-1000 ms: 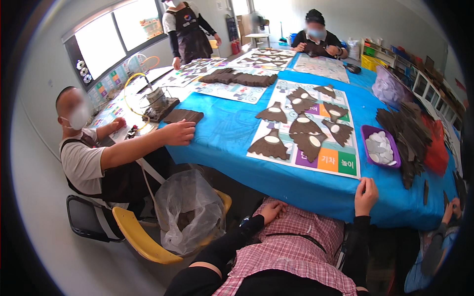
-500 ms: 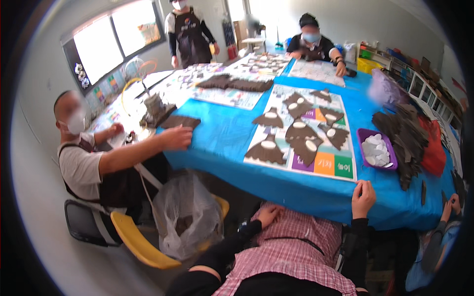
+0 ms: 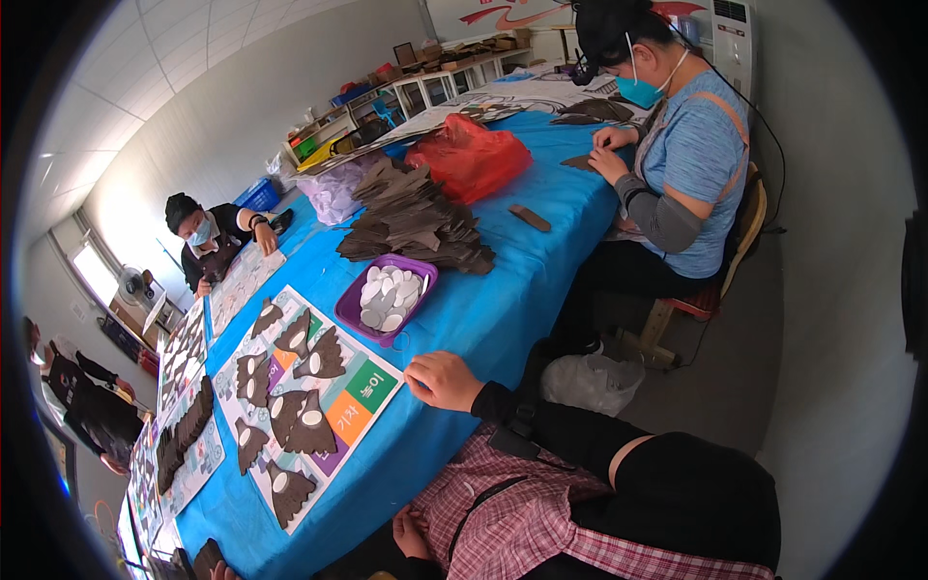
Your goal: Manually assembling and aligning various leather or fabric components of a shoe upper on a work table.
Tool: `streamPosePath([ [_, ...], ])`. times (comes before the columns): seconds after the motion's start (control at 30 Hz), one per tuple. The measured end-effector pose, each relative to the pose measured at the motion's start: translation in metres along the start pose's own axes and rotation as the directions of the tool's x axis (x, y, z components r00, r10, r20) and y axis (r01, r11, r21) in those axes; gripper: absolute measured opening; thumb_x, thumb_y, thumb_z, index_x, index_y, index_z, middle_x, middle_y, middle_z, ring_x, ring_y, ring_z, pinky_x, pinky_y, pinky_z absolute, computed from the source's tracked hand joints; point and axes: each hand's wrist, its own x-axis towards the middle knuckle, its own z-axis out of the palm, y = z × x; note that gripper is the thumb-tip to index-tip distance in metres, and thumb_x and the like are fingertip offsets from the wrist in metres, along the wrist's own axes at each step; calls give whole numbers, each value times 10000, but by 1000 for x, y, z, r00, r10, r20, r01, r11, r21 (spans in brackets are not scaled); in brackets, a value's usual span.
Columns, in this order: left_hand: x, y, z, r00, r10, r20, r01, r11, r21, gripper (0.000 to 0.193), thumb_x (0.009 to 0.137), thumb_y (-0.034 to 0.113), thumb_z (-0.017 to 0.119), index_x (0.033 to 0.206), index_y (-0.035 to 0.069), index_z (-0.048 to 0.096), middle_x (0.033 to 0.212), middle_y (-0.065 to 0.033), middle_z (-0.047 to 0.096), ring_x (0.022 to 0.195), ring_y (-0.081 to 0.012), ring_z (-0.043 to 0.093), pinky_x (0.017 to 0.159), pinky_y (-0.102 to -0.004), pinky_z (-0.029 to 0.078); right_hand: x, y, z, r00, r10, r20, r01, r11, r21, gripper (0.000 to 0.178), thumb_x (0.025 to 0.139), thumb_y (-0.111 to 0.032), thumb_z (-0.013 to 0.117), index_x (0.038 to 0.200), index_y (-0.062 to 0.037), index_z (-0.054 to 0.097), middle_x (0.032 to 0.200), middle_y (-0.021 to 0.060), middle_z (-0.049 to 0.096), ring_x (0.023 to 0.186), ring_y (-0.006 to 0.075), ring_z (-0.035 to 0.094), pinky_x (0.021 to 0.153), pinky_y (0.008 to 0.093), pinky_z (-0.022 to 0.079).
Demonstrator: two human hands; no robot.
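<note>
My right hand (image 3: 443,380) rests at the blue-covered table's edge, fingers curled together beside the corner of a printed paper sheet (image 3: 372,391). Whatever its fingertips may hold is too small to make out. Low in my lap, on a red checked apron (image 3: 483,498), lies my left hand (image 3: 410,534) with its fingers loosely stretched and nothing visible in it. Several dark brown scallop-edged pieces (image 3: 286,416) are spread on the sheet, white ovals on them. Just beyond my right hand sits a purple basket (image 3: 350,311) of white oval pieces (image 3: 391,295).
A heap of dark brown strips (image 3: 420,227) lies behind the basket, near a red plastic bag (image 3: 469,159) and a pale purple bag (image 3: 333,193). A co-worker (image 3: 686,164) sits at the right, handling a dark piece. Another person (image 3: 217,237) leans over the table's far side.
My view has swung to the right, bringing the co-worker there fully into sight. My right hand stays by the sheet's corner and my left hand stays in my lap.
</note>
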Motion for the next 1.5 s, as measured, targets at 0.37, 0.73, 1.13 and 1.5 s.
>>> streamPosePath([
  [0.37, 6, -19, -20, 993, -118, -7, 117, 979, 167, 276, 948, 208, 462, 1115, 8, 553, 900, -104, 606, 710, -157, 532, 637, -286, 421, -6, -6, -7, 1000, -21, -9, 20, 999, -24, 95, 798, -108, 599, 756, -82, 517, 689, 61, 519, 630, 257, 557, 563, 384, 421],
  [0.73, 3, -9, -13, 967, -248, 54, 235, 956, 176, 530, 925, 348, 484, 1314, -10, 434, 1263, -216, 514, 1105, -292, 535, 1012, -446, 352, -4, -2, -7, 1000, -12, 2, 12, 999, -31, 94, 787, -88, 602, 755, -85, 514, 702, 53, 524, 638, 247, 564, 557, 371, 432],
  [1.13, -9, 15, 4, 999, -43, -18, 43, 999, -23, 231, 962, 161, 451, 1078, -4, 562, 810, -60, 604, 558, -96, 522, 514, -214, 426, -2, -5, -9, 999, -6, 42, 7, 1000, -15, 101, 778, -77, 594, 749, -84, 498, 679, 54, 502, 604, 254, 539, 531, 379, 416],
  [1.5, -12, 14, 3, 999, -36, -20, 36, 999, 7, 218, 966, 148, 440, 1058, 2, 572, 828, -61, 618, 572, -94, 533, 518, -221, 435, 0, -10, -10, 999, -11, 37, 13, 999, -47, 102, 772, -79, 598, 751, -90, 498, 681, 43, 504, 619, 239, 545, 553, 374, 423],
])
